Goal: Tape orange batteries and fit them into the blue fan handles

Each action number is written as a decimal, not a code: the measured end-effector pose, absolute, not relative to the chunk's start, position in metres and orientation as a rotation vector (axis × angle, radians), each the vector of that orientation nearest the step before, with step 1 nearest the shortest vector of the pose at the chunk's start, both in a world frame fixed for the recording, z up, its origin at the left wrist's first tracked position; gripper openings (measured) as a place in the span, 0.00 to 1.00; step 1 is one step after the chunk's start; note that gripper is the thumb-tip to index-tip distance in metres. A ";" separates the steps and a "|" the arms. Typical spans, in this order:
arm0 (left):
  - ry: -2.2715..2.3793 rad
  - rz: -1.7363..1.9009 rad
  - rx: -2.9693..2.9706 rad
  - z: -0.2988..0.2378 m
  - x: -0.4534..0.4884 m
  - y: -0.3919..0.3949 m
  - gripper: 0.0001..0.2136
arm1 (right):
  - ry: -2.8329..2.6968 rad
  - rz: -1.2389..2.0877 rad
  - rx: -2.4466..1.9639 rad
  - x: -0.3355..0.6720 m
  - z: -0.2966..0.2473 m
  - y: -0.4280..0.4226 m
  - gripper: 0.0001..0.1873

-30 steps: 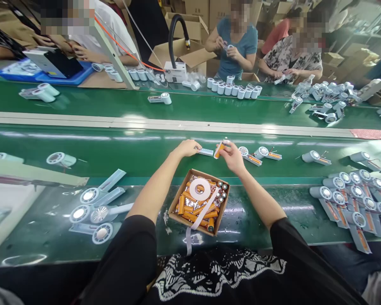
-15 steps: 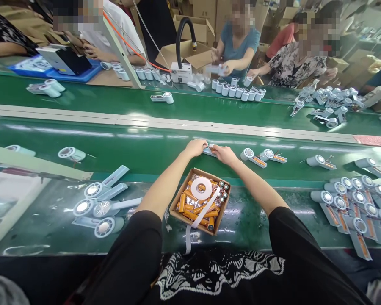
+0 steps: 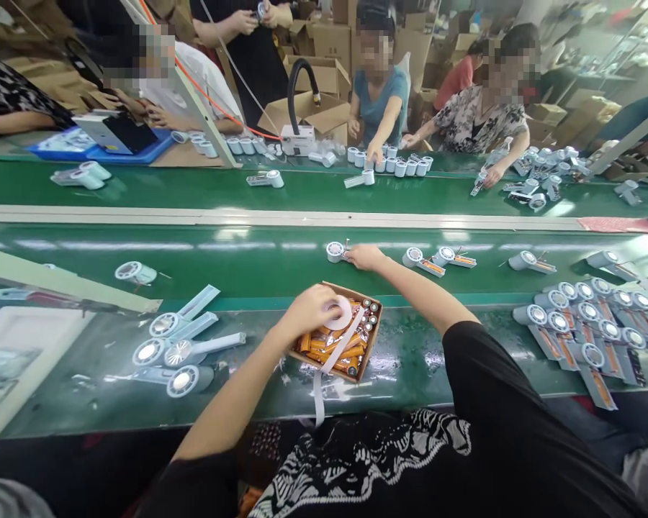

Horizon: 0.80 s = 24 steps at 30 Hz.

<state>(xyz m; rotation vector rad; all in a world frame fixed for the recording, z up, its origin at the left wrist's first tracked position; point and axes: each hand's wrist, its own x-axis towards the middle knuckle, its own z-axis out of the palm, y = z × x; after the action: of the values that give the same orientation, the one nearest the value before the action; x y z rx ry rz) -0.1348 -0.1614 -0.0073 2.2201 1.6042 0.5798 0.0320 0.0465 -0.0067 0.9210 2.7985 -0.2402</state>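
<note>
My left hand (image 3: pixel 314 309) is over the small cardboard box (image 3: pixel 368 360), fingers curled at the left side of a roll of white tape (image 3: pixel 345 314). Its fingertips are partly hidden. Under the roll lie several orange-wrapped batteries (image 3: pixel 324 348), and a loose strip of tape hangs over the box's front edge. Farther out, on the green conveyor belt, my right hand (image 3: pixel 366 257) grips the handle end of a white handheld fan body (image 3: pixel 335 251). The fan's round head points left with a thin wire standing up; my fingers cover most of the handle.
Several fan bodies with orange batteries (image 3: pixel 430 265) lie on the belt to the right. More are piled at the right table edge (image 3: pixel 588 311), and several stand at left (image 3: pixel 166 325). A pale rail (image 3: pixel 281 216) divides the belts. Co-workers handle fan parts across the line.
My left hand has left the belt and come back to the tape roll in the box. My right hand has moved slightly left with the fan body, whose round head now shows.
</note>
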 end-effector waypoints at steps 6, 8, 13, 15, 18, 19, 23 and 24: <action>1.644 0.594 2.526 -0.022 -0.125 -0.220 0.16 | 2.922 -0.374 1.266 0.053 0.010 0.002 0.20; 1.712 0.737 2.559 -0.017 -0.124 -0.227 0.15 | 2.986 -0.764 1.457 0.065 0.017 -0.032 0.24; 1.872 1.049 2.495 -0.001 -0.126 -0.256 0.14 | 2.462 -2.253 1.059 0.101 0.024 -0.133 0.33; 1.879 1.085 2.469 0.000 -0.127 -0.264 0.13 | 2.323 -2.321 0.956 0.111 0.024 -0.161 0.30; 1.892 1.138 2.402 -0.003 -0.136 -0.269 0.12 | 2.316 -2.238 0.702 0.123 0.024 -0.184 0.28; 1.917 1.178 2.346 -0.005 -0.141 -0.270 0.12 | 2.325 -2.168 0.546 0.126 0.023 -0.188 0.28; 2.123 1.383 2.027 -0.005 -0.169 -0.280 0.12 | 2.365 -1.683 0.127 0.132 0.026 -0.196 0.27; 2.184 1.437 1.969 -0.002 -0.175 -0.285 0.11 | 2.397 -1.570 0.120 0.130 0.028 -0.195 0.25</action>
<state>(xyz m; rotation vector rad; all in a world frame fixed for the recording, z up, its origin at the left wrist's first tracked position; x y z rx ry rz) -0.1747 -0.2846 -0.0020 1.9694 2.1842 1.4367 0.1300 -0.1949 0.0278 0.1205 2.3972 -1.5698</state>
